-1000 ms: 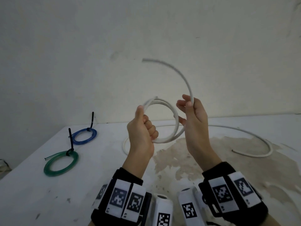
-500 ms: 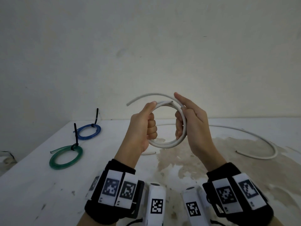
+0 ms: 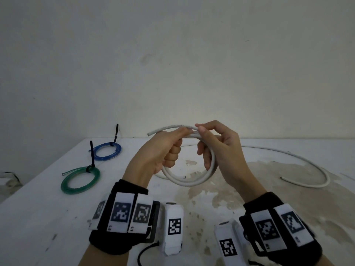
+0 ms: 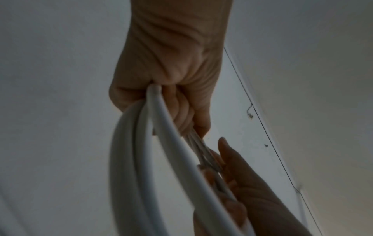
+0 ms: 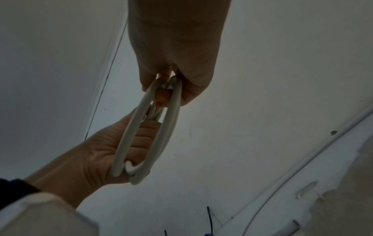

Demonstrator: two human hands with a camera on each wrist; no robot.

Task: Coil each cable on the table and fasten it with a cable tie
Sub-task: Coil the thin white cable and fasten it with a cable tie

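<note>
A white cable coil (image 3: 189,181) hangs above the table between both hands. My left hand (image 3: 169,148) grips its left side in a fist, seen close in the left wrist view as the coil (image 4: 129,151) running out of my left hand (image 4: 171,89). My right hand (image 3: 213,143) holds the right side, its fingers curled round the strands and its thumb pressing on top. One free end (image 3: 151,133) sticks out to the left above my left hand. In the right wrist view the coil (image 5: 133,143) spans from my right hand (image 5: 175,79) to the left hand (image 5: 101,151).
A blue coil (image 3: 106,151) and a green coil (image 3: 80,180), each bound with a black cable tie, lie at the table's left. Another loose white cable (image 3: 299,160) curves across the table's right. The table (image 3: 48,217) is white with a brown stained patch; a wall stands behind.
The long free end that arced up above the hands has been wound down into the coil; only a short tip now sticks out left. Both hands have sunk lower.
</note>
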